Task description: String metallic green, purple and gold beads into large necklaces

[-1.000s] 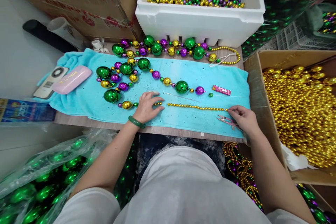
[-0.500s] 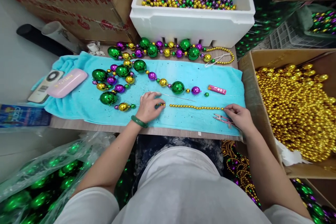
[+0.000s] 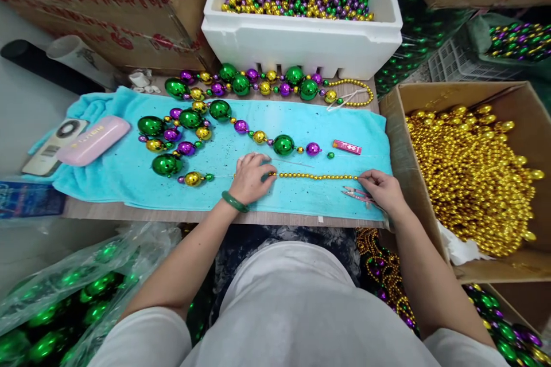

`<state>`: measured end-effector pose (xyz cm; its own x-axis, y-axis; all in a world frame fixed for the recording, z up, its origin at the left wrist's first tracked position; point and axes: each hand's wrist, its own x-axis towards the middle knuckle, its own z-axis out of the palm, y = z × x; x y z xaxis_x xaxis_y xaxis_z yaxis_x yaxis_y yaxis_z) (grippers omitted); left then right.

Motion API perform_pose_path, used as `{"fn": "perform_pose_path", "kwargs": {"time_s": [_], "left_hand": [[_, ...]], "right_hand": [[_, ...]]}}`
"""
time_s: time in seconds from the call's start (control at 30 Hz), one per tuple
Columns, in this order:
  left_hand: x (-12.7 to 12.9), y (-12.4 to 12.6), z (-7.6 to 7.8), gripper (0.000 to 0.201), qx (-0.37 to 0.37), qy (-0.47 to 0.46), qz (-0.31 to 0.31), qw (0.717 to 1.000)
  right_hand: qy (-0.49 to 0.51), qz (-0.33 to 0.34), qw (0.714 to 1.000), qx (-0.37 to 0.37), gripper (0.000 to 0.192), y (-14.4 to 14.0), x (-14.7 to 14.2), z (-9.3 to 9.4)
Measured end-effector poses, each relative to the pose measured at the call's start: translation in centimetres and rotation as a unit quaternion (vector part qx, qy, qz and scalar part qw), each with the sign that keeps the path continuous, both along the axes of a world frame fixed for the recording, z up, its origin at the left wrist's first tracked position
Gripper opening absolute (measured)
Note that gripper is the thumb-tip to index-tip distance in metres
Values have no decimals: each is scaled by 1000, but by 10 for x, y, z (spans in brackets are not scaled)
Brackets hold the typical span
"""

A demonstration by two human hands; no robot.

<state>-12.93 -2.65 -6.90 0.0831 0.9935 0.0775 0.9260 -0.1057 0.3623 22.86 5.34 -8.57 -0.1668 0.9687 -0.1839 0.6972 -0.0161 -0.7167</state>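
A person sits at a table covered by a blue towel (image 3: pixel 129 172). The left hand (image 3: pixel 252 176) presses flat on one end of a straight row of small gold beads (image 3: pixel 316 176), pinning it. The right hand (image 3: pixel 381 190) pinches the other end, pulling it taut, with pink pliers (image 3: pixel 357 194) beneath. Farther off lie strung big green, purple and gold balls (image 3: pixel 189 132), then a white box (image 3: pixel 301 40) of loose beads.

Left hand (image 3: pixel 252 178) flat on turquoise towel (image 3: pixel 129 175), fingertips at left end of small gold bead strand (image 3: pixel 316 176). Right hand (image 3: pixel 381 190) pinches strand's right end, pink pliers (image 3: pixel 355 194) just beside. Big green, purple, gold bead string (image 3: pixel 193 137) lies farther left. White foam box (image 3: pixel 301 40) of mixed beads far; cardboard box (image 3: pixel 394 120) of gold beads right.
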Motion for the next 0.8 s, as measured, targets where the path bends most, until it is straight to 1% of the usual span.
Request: {"fn": "perform_pose_path", "kwargs": {"time_s": [0.13, 0.2, 0.33, 0.4, 0.47, 0.57, 0.7, 0.8], "left_hand": [[-12, -8, 5, 15, -8, 10, 24, 1000], [-10, -9, 6, 19, -10, 10, 31, 999], [11, -3, 3, 27, 0, -6, 10, 1000], [21, 2, 0, 25, 6, -14, -2, 1000], [26, 5, -3, 21, 11, -15, -6, 1000], [22, 4, -4, 18, 18, -4, -6, 1000], [7, -3, 2, 16, 14, 19, 9, 1000], [8, -4, 6, 22, 11, 21, 19, 1000]], "right_hand": [[10, 2, 1000, -7, 25, -1, -1, 3], [16, 1, 1000, -9, 26, -1, -2, 4], [21, 4, 1000, -20, 28, -2, -2, 5], [26, 4, 999, -25, 28, -2, -3, 6], [29, 3, 999, -28, 27, -2, -3, 7], [31, 2, 999, -27, 26, -3, -3, 7], [28, 3, 1000, -12, 27, -2, -2, 4], [18, 8, 1000, -1, 26, -1, 0, 1]]}}
